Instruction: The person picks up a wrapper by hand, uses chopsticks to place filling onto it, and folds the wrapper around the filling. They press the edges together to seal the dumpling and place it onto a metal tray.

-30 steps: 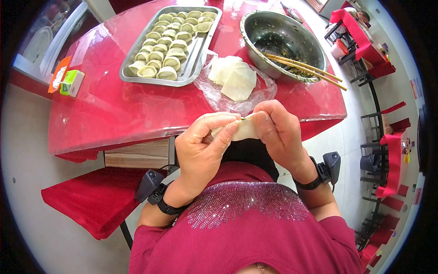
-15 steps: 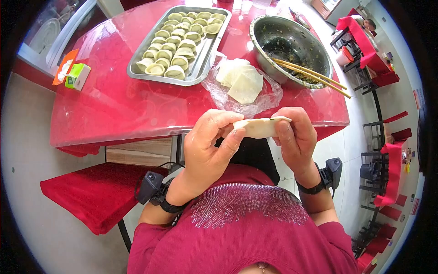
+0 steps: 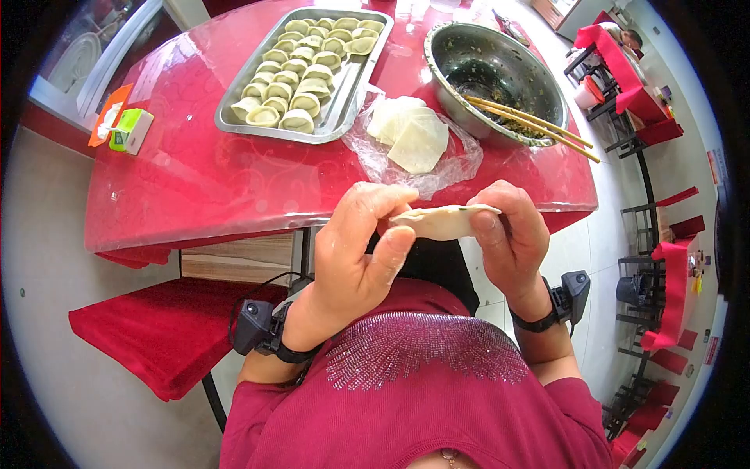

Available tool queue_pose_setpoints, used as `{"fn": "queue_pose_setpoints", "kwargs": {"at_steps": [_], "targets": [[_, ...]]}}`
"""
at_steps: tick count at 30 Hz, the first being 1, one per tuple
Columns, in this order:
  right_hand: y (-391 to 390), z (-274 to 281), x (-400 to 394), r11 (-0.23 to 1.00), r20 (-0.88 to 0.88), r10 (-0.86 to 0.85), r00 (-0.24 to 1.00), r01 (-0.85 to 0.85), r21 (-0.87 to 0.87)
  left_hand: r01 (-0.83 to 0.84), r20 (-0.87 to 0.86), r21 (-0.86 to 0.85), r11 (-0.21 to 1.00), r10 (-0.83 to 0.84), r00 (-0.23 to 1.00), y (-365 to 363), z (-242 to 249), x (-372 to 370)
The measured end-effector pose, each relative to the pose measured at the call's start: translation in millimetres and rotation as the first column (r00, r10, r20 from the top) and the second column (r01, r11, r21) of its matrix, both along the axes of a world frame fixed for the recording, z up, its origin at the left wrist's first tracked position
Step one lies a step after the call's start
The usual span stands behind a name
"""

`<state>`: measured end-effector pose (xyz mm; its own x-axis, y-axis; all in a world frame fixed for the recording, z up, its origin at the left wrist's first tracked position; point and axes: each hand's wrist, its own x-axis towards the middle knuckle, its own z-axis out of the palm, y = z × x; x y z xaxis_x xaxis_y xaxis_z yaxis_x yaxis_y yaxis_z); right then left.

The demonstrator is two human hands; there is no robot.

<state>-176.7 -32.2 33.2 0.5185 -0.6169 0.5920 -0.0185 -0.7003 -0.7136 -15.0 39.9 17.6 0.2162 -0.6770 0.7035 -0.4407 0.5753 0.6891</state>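
Note:
A folded dumpling (image 3: 441, 223), pale with a bit of green at its top edge, is held up in front of my body over the near table edge. My right hand (image 3: 512, 230) pinches its right end between thumb and fingers. At the pointed left end, the thumb and forefinger of my left hand (image 3: 355, 246) are spread apart; its other fingers are partly hidden behind. Beyond my hands, a stack of dumpling wrappers (image 3: 419, 144) lies on a clear plastic bag (image 3: 461, 166).
A metal tray (image 3: 341, 117) holds rows of dumplings. Right of it stands a metal bowl (image 3: 449, 86) with filling remnants, chopsticks (image 3: 539, 125) across its rim. A tissue pack (image 3: 133, 131) sits at the table's left; a red-covered seat (image 3: 156, 336) stands below.
My left thumb and forefinger have spread farther apart, exposing the dumpling's left tip. My right hand keeps its pinch and has shifted slightly right. The view has moved a little.

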Motion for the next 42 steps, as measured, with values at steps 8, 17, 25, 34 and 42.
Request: {"fn": "queue_pose_setpoints", "kwargs": {"at_steps": [8, 17, 25, 34, 42], "targets": [[1.2, 1.2, 7.6, 0.996, -0.041, 0.071, 0.997, -0.073, -0.050, -0.101, 0.073, 0.032, 0.994, 0.099, 0.992, 5.2, 3.4, 0.2], [3.4, -5.5, 25.3, 0.989, 0.092, 0.047, 0.995, -0.059, 0.134, 0.069, -0.310, 0.183, 0.981, -0.009, 0.951, 12.7, -2.7, 5.9], [7.7, -10.1, 29.5, 0.994, 0.104, 0.009, 0.994, -0.021, 0.110, -0.186, -0.038, 0.112, 0.976, 0.191, 0.981, 14.8, -9.3, 2.6], [-13.6, 7.4, 3.4, 0.974, -0.047, 0.227, 0.973, -0.227, 0.014, 0.218, -0.323, 0.272, 0.937, -0.124, 0.938, 16.8, 10.5, 10.7], [-14.4, 5.2, -8.3, 0.972, -0.116, 0.234, 0.965, -0.234, 0.017, 0.060, 0.183, 0.168, 0.984, -0.091, 0.979, 3.3, 17.0, 8.7]]}}
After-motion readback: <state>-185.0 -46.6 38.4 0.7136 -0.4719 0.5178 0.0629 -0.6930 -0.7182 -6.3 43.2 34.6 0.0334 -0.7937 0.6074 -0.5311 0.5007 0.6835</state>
